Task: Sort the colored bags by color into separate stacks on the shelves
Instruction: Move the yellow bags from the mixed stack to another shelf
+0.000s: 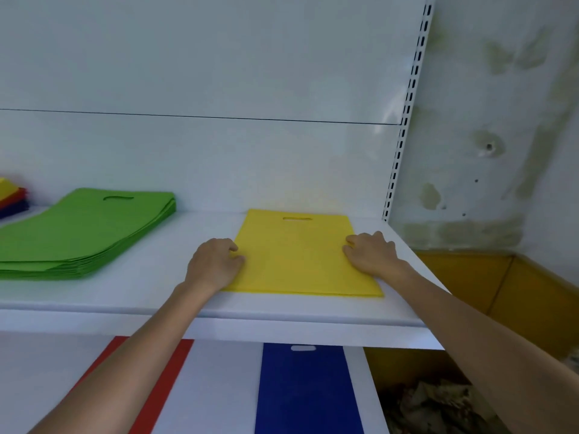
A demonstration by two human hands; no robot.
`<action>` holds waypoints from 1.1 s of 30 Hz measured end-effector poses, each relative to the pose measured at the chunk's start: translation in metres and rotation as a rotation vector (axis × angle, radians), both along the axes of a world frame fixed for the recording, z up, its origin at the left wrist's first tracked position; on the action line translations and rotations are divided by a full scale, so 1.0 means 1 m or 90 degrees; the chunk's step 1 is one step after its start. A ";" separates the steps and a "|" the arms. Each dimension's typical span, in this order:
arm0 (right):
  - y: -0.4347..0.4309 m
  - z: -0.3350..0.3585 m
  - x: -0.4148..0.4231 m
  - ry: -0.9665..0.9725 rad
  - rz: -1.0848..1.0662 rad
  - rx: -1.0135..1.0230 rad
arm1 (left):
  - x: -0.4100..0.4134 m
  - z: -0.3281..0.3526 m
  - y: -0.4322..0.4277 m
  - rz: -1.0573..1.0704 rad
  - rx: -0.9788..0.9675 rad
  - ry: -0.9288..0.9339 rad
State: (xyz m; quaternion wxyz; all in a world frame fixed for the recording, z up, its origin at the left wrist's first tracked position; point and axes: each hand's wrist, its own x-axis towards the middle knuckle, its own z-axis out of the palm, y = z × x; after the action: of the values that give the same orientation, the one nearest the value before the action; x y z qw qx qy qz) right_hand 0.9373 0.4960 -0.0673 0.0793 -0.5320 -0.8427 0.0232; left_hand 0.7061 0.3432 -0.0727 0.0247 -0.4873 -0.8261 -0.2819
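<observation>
Blue bag [305, 396] and a red bag [175, 371] lay flat on the lower shelf [225, 386], below and nearer than the fingers, with bare white shelf between them. On the upper shelf [150, 296] the yellow bag [297, 261] lay flat, its handle slot at the far end. The left hand [213, 264] curled its fingers [228, 244] onto the bag's left edge, thumb on top, grasping it. The right hand [372, 253] grasped the right edge likewise. The bag's near edge sat just behind the shelf's front lip. Left of the left fingers came bare shelf, then a stack of green bags [81, 233], then a mixed pile [11, 195] of yellow, red and blue. A slotted upright [404, 136] rose beyond the right fingers.
</observation>
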 end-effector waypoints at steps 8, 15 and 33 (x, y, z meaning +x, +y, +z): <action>-0.022 0.029 -0.054 0.275 0.205 0.141 | -0.042 0.038 -0.038 0.086 0.061 0.026; -0.114 0.052 -0.220 0.385 0.492 0.138 | -0.116 0.050 -0.160 0.187 0.147 0.056; -0.366 0.069 -0.563 0.440 0.655 -0.002 | -0.366 0.062 -0.408 0.307 0.128 0.094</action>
State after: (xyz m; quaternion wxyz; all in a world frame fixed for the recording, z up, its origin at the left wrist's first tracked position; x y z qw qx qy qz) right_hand 0.3741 0.1299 0.0014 0.3255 -0.0194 -0.9168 0.2306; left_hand 0.3402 -0.0650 -0.0111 0.1995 -0.2910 -0.8819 -0.3126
